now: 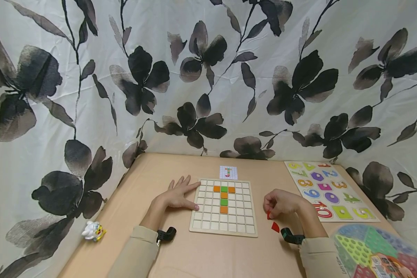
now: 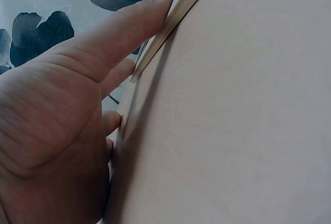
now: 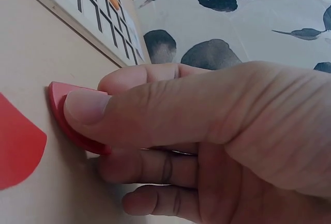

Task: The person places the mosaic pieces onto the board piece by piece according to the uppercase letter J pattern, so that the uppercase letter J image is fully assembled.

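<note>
A white board (image 1: 208, 220) with a grid of square cells lies mid-table, bearing orange and green square tiles (image 1: 223, 195) in a T-like pattern. Spread and straight, the fingers of my left hand (image 1: 176, 195) touch the board's left edge; in the left wrist view its thumb (image 2: 139, 22) rests on the rim. To the right of the board, my right hand (image 1: 282, 202) pinches a red quarter-circle piece (image 3: 77, 131) between thumb and fingers, close to the tabletop. Another red piece (image 1: 275, 227) lies just below that hand.
Behind the board lies a small pattern card (image 1: 228, 172). A colourful number sheet (image 1: 333, 193) is at the right, with a clear package of coloured pieces (image 1: 378, 251) in front. A white and yellow toy figure (image 1: 93, 231) stands at the left edge. A floral cloth (image 1: 208, 96) hangs behind.
</note>
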The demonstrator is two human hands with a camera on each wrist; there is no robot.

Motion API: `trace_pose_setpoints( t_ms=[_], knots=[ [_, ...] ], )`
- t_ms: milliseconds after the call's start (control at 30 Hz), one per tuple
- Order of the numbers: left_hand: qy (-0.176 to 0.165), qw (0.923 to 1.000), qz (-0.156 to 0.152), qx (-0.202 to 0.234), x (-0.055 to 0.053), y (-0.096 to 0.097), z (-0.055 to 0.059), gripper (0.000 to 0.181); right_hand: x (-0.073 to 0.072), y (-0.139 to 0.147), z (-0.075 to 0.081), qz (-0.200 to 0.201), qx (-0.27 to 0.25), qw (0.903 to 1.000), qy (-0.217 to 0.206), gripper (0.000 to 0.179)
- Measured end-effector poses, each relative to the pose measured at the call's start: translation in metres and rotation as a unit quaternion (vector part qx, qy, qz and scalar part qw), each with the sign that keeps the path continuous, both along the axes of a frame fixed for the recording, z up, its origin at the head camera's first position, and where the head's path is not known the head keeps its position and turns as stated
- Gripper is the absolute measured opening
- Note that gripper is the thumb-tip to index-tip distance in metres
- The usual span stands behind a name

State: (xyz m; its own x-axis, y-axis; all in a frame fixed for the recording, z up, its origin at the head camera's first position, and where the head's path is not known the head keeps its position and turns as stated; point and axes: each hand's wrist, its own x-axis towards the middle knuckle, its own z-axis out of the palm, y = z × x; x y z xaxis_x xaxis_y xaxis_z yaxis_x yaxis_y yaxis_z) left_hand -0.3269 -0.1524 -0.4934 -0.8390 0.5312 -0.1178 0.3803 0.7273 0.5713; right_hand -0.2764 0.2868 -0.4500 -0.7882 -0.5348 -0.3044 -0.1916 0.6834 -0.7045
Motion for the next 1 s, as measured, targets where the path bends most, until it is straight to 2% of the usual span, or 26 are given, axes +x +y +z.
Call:
trace_pose_setpoints(
  t_ms=[267,433,767,1000],
  knots=[
    [0.000,0.9996,0.008,-0.028,0.0022,0.0020,0.0037,0.102,0.0030,-0.0025,0.0041,-0.010,-0.008,0.9999,-0.009,0.013],
    [0.002,0.9996,0.009,-0.026,0.0047,0.0028,0.0053,0.101,0.0022,-0.0029,0.0029,-0.011,-0.007,0.9999,0.001,0.011],
    [0.003,0.9995,0.010,-0.030,0.0053,0.0030,0.0036,0.102,-0.0005,-0.0009,0.0006,-0.033,-0.028,0.9982,0.041,0.007],
    [0.005,0.9995,0.011,-0.030,0.0058,0.0032,0.0027,0.102,-0.0028,-0.0048,0.0036,-0.027,-0.059,0.9938,0.090,0.004]
  ],
)
